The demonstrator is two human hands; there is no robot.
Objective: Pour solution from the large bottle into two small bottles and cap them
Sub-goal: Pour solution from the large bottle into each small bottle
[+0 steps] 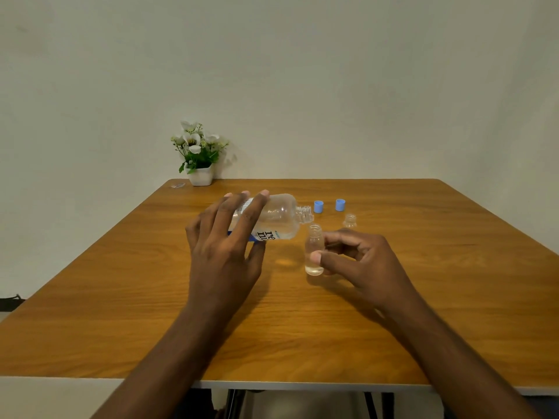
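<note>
Between my two hands, the open neck of the large bottle (279,217) hangs just above the mouth of a small bottle (314,251). My left hand (225,240) holds the large bottle tipped nearly flat, its mouth pointing toward my right; the fingers are spread over its labelled side and the thumb sits underneath. I see no stream at the neck. My right hand (360,257) pinches the small bottle upright on the wooden table (121,297), thumb on its near side and fingers curled around the far side. A shallow layer of clear liquid sits in its bottom.

Just beyond my right hand, the second small bottle (350,221) stands uncapped on the table; I cannot tell if it holds any liquid. Farther out past it, two blue caps (318,206) stand side by side, apart from both bottles. Well beyond my left hand, at the far edge, sits a white pot of flowers (198,152).
</note>
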